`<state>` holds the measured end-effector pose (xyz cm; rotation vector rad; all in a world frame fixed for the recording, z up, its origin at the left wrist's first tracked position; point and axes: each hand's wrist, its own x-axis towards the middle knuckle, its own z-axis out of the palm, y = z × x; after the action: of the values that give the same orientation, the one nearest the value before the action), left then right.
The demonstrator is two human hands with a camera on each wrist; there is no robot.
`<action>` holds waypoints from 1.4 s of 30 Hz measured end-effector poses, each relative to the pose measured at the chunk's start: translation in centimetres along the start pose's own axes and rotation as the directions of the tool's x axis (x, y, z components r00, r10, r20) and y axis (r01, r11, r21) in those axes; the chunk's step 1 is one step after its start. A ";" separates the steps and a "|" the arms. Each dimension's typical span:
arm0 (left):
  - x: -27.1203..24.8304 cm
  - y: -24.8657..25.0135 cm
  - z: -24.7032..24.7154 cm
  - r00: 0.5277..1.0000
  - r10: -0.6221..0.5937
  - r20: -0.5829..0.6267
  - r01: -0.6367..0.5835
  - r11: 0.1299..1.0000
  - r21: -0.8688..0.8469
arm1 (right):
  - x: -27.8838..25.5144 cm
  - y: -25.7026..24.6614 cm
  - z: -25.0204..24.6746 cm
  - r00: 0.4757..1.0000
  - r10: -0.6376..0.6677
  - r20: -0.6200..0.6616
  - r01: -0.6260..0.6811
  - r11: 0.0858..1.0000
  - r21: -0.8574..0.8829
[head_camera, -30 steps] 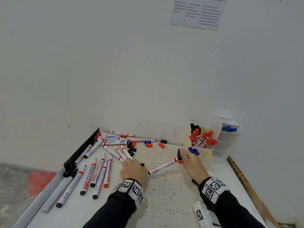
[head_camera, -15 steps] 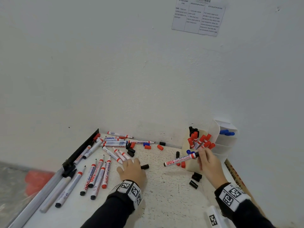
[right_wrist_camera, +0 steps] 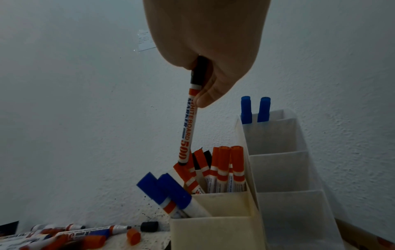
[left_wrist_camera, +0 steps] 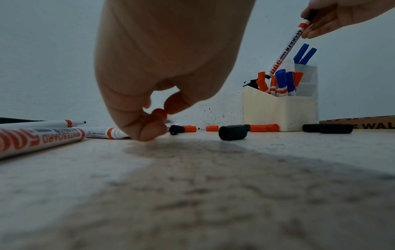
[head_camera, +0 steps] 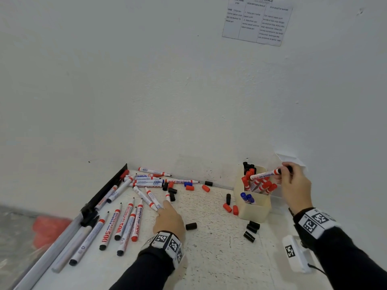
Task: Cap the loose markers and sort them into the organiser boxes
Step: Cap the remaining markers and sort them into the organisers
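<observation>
Black-capped marker [right_wrist_camera: 188,128] over cream organiser [right_wrist_camera: 215,231], left-wrist view shows red cap [left_wrist_camera: 159,113] pinched.

I see a printed sheet [head_camera: 257,20] stuck high on the white wall [head_camera: 146,91], its text too small for me to read. Along the worktop's [head_camera: 211,258] left edge runs a black strip [head_camera: 104,191] and below it a grey rail [head_camera: 45,258]. Past that edge I make out a blurred red shape [head_camera: 50,227]. A cardboard strip [left_wrist_camera: 361,122] with printed letters lies at the right edge.
</observation>
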<state>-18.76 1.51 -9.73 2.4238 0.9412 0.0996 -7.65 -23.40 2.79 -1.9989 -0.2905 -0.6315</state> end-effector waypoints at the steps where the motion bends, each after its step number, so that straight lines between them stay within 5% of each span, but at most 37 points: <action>1: 0.0 0.0 -0.1 1.000 -0.008 -0.019 0.007 1.000 -0.025 | 0.1 -0.1 0.1 1.000 0.006 0.007 -0.006 1.000 0.007; 11: -0.6 0.3 -1.3 0.999 -0.043 -0.015 0.040 0.987 -0.158 | -1.3 0.1 0.6 0.999 -0.018 0.047 0.019 0.999 -0.030; 13: -0.4 0.2 -1.4 0.994 0.010 -0.108 -0.038 0.966 -0.257 | -1.4 0.6 0.1 0.999 -0.027 0.045 0.029 0.999 -0.044; 15: -0.3 0.4 -1.3 0.979 0.192 -0.061 -0.202 0.931 -0.305 | -1.4 1.3 -0.5 0.999 -0.035 0.030 0.036 0.998 -0.046; 18: -1.2 1.3 -1.1 0.821 0.451 0.350 -0.300 0.863 -0.406 | -1.4 1.7 -1.4 0.999 -0.041 0.002 0.041 0.998 -0.042; 21: -1.9 1.2 -0.9 0.663 0.422 0.619 -0.232 0.901 -0.366 | -1.3 1.5 -2.0 0.999 -0.045 -0.013 0.044 0.999 -0.019; 23: -1.6 0.9 -0.8 0.688 0.408 0.601 -0.220 0.905 -0.363 | -0.9 1.4 -2.2 0.999 -0.049 -0.023 0.049 0.999 -0.004; 28: -1.0 1.2 -0.4 0.842 0.463 0.277 -0.390 0.877 -0.279 | 1.0 0.9 -1.6 0.991 -0.115 -0.068 0.110 0.991 -0.081; 32: 0.0 0.8 0.2 0.917 0.373 0.137 -0.328 0.905 -0.271 | 2.6 -0.2 -0.3 0.987 -0.138 -0.077 0.118 0.969 -0.219; 38: 0.7 0.1 1.1 0.936 0.352 0.020 -0.337 0.910 -0.241 | 4.7 0.2 2.7 0.997 -0.077 -0.005 0.073 0.967 -0.245; 42: 0.8 -0.2 0.8 0.874 0.484 0.041 -0.485 0.874 0.025 | 5.8 0.8 4.2 0.999 -0.001 0.050 0.017 0.948 -0.318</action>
<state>-18.05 1.78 -10.61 2.6326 0.2980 0.2232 -1.18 -20.48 3.78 -2.3271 -0.2380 -0.6687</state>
